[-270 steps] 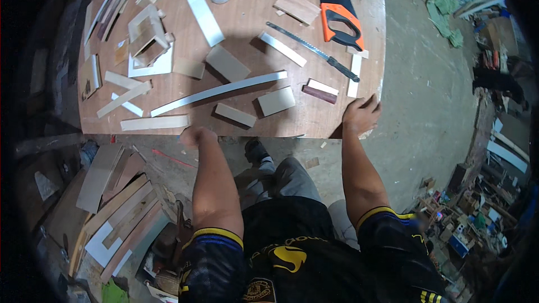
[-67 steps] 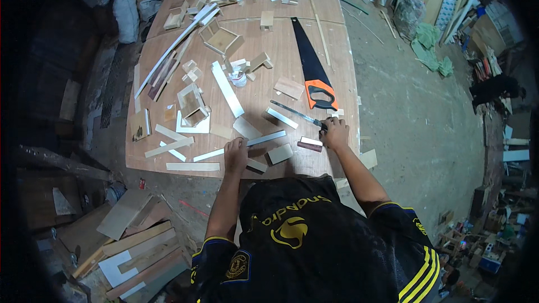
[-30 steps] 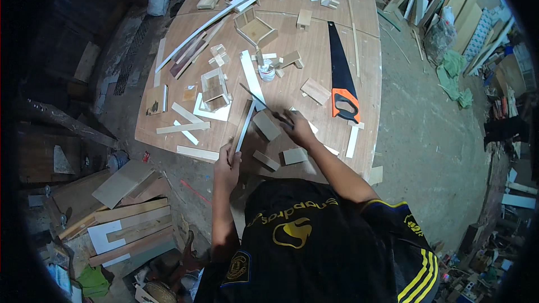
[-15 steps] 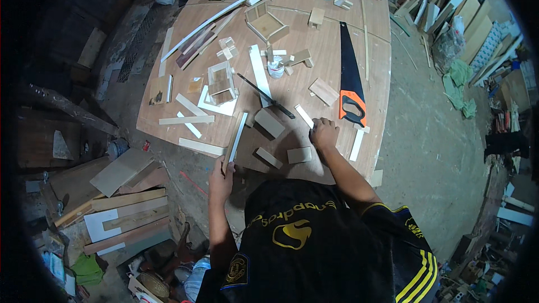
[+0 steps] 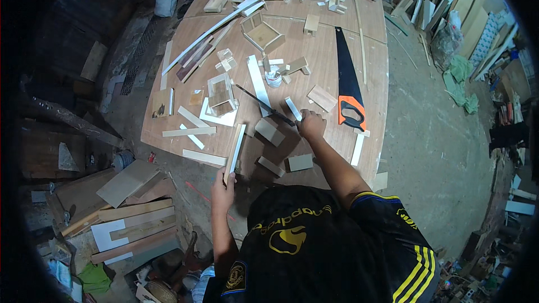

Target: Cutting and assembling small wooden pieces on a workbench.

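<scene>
My left hand is closed around the lower end of a long wood strip with one white face, held tilted upward at the table's near edge. My right hand is low over the table, its fingers closed on the near end of a short white-faced wood strip. Just left of those fingers lies a thin black rod-like tool; its exact kind is unclear. Between my hands are a wood block, a smaller block and another block.
A handsaw with an orange and black handle lies to the right. Farther left stand a small box frame and a wooden tray. A small white container sits mid-table. Boards are piled on the floor at left.
My right hand has moved left and away from me, carrying the short strip closer to the black tool. My left hand still holds the long strip. The whole view has shifted slightly.
</scene>
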Demonstrator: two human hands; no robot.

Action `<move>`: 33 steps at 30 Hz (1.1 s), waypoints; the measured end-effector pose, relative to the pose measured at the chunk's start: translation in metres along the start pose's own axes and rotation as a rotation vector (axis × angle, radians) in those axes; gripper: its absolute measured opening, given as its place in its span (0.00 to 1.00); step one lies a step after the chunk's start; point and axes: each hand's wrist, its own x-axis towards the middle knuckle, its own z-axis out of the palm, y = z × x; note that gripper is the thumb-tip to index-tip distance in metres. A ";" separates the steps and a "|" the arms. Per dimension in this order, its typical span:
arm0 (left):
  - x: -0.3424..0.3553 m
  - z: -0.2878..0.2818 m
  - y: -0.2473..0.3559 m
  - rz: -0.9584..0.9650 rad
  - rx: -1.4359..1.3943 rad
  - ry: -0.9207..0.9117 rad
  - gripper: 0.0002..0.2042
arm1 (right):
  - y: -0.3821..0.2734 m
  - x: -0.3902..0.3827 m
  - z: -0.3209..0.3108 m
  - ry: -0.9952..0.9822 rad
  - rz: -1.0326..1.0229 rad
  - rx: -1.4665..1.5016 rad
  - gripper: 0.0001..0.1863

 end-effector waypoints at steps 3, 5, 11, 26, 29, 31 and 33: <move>0.000 0.001 0.001 -0.029 0.004 -0.002 0.17 | 0.002 -0.001 0.001 -0.016 0.002 -0.098 0.24; 0.003 0.003 -0.001 -0.032 0.024 -0.010 0.18 | 0.004 0.000 0.004 -0.023 -0.019 -0.105 0.22; 0.010 0.005 0.008 -0.026 0.034 -0.035 0.18 | 0.006 0.006 0.001 0.075 0.040 0.138 0.15; 0.020 0.022 0.024 0.040 -0.002 -0.096 0.15 | 0.060 0.029 -0.035 0.317 0.205 0.008 0.21; 0.023 0.024 0.023 0.055 -0.020 -0.108 0.15 | 0.053 0.023 -0.040 0.445 0.240 -0.032 0.23; 0.020 0.022 0.023 0.044 0.002 -0.114 0.15 | 0.059 0.017 -0.049 0.569 0.252 0.051 0.20; 0.019 0.019 0.020 0.035 0.003 -0.078 0.15 | 0.086 0.009 -0.060 0.520 0.267 0.500 0.13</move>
